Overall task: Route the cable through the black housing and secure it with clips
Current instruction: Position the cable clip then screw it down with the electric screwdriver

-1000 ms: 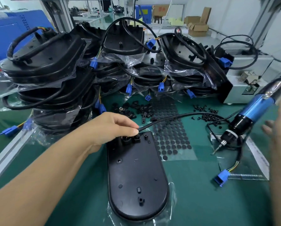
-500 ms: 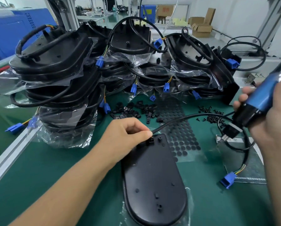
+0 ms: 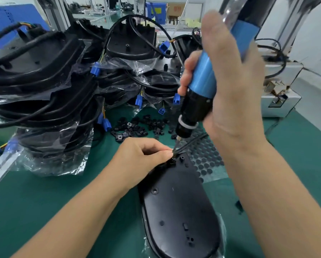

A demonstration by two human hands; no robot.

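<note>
A black oval housing (image 3: 176,205) lies flat on the green mat in front of me. At its far end my left hand (image 3: 141,157) pinches the black cable (image 3: 191,142) down against a small clip (image 3: 172,161). My right hand (image 3: 228,86) grips a blue and black electric screwdriver (image 3: 198,94) held upright. Its bit tip touches the clip beside my left fingertips. The cable runs off to the right behind my right wrist.
Stacks of bagged black housings (image 3: 44,86) with cables and blue connectors (image 3: 95,70) fill the left and back. Loose black clips (image 3: 137,127) lie on the mat behind the work. A sheet of round black pads (image 3: 206,161) lies right of the housing. A grey machine (image 3: 280,90) stands at right.
My right hand took hold of the hanging screwdriver and brought it leftward and down onto the clip. My left hand stayed pinching the cable at the housing's far end.
</note>
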